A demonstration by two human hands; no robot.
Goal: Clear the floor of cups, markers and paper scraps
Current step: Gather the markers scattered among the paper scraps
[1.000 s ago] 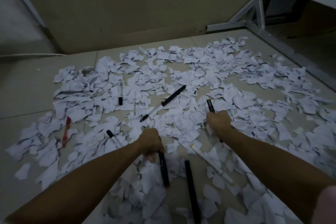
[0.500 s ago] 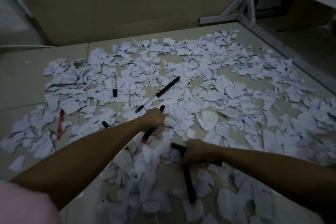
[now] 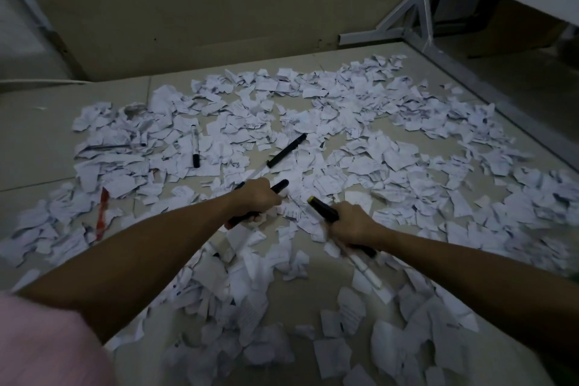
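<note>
Torn white paper scraps (image 3: 360, 147) cover the tiled floor. My left hand (image 3: 255, 199) grips a black marker (image 3: 279, 186) whose ends stick out either side of the fist. My right hand (image 3: 352, 226) holds a bundle of markers: a black one with a yellow tip (image 3: 322, 208) pointing up-left and a white one (image 3: 366, 273) pointing down. Loose on the floor lie a black marker (image 3: 286, 150), a white marker with a black cap (image 3: 195, 150), a thin pen (image 3: 109, 146) and a red marker (image 3: 101, 213). No cup is visible.
A beige wall (image 3: 219, 9) closes the far side. A white metal table frame (image 3: 416, 19) and its rail (image 3: 501, 110) run along the right. A pink sleeve (image 3: 47, 345) fills the lower left corner.
My right hand has lifted off the floor with markers in its grip; the black marker that lay in front of me is gone from the floor. My left hand rose slightly, still holding its marker.
</note>
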